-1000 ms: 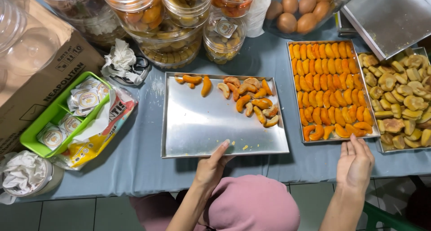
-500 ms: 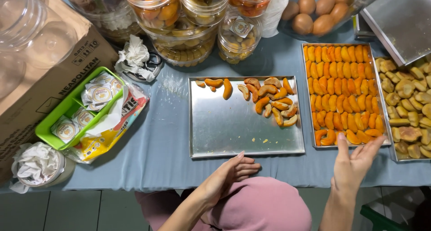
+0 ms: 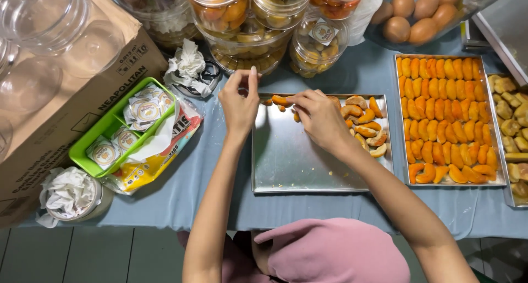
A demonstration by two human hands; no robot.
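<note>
Orange crescent cookie (image 3: pixel 281 100) pinched by right hand (image 3: pixel 322 120) over steel tray (image 3: pixel 297 162); left hand (image 3: pixel 240 103) loosely closed, empty, near round-labelled jars (image 3: pixel 319 44).

Both hands are seen over a metal tray (image 3: pixel 308 162): the right hand (image 3: pixel 319 118) pinches an orange crescent pastry (image 3: pixel 281 100), the left hand (image 3: pixel 240 104) is raised at the tray's far-left corner. Filled plastic jars (image 3: pixel 242 25) are stacked beyond.

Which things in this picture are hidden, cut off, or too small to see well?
- Head view: pastries under the right hand on the steel tray; the hand covers them.
- Head view: whether the left hand holds anything; its back faces the camera.
- Head view: the far-right tray; the picture edge cuts it.
- Head view: the scissors; crumpled tissue covers most.
</note>
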